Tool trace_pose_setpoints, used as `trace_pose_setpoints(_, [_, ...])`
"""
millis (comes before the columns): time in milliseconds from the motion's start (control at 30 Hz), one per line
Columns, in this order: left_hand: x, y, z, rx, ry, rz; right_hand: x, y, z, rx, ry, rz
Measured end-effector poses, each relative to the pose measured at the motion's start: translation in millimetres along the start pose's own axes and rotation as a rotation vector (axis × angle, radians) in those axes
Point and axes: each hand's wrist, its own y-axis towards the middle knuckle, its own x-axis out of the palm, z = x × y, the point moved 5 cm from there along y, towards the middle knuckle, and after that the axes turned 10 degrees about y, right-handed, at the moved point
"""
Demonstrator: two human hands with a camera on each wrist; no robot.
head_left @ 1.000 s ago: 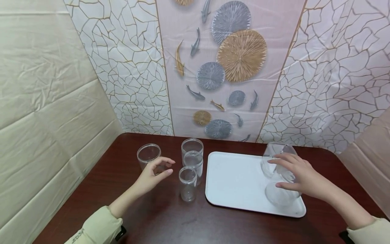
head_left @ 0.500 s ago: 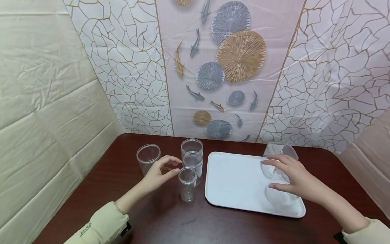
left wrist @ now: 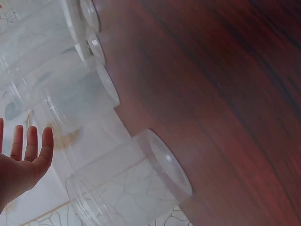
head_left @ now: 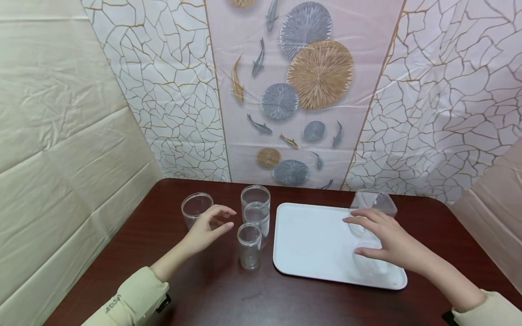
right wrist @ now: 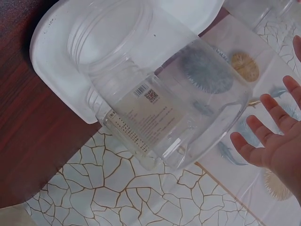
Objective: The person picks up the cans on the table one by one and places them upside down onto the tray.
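Both hands hang in the air with fingers spread in a loose curve, holding nothing. My left hand [head_left: 204, 231] is between a wide clear jar [head_left: 197, 206] on its left and a line of three clear jars. Of these, the small front jar [head_left: 249, 249] is nearest; the middle jar [head_left: 258, 217] and larger back jar [head_left: 255, 194] overlap behind it. My right hand [head_left: 383, 237] is over the right end of the white tray [head_left: 314, 240], partly hiding two clear jars there. In the right wrist view, the nearer jar [right wrist: 197, 89] stands mouth down; a labelled jar [right wrist: 150, 113] shows behind it.
The dark red-brown wooden table [head_left: 261, 299] carries everything. Patterned cloth [head_left: 183, 90] hangs along its back edge, and plain cream cloth [head_left: 73, 136] closes off the left side. The tray has a low raised rim.
My left hand moved right toward the line of jars, then drew back slightly left. The right hand drifted a little left above the tray. The jars have stayed in place.
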Motion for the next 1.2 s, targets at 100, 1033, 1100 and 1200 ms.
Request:
trace_pose_setpoints(100, [-2.9, 0.2, -2.3, 0.016, 0.037, 0.000, 1.5, 0.4, -0.4, 0.006, -0.009, -0.007])
trace_pose_setpoints(1033, [-28.4, 17.8, -29.4, 0.102, 0.711, -0.030, 9.3, 1.9, -1.6, 0.009, 0.005, -0.032])
trace_pose_setpoints(1100, [-30.0, 18.4, -33.9, 0.069, 0.717, -0.048, 9.5, 1.8, -1.6, 0.008, 0.006, -0.031])
trace_pose_setpoints(1200, [-33.1, 20.0, -39.6, 0.028, 0.729, -0.068, 9.9, 1.7, -1.6, 0.005, 0.007, -0.031])
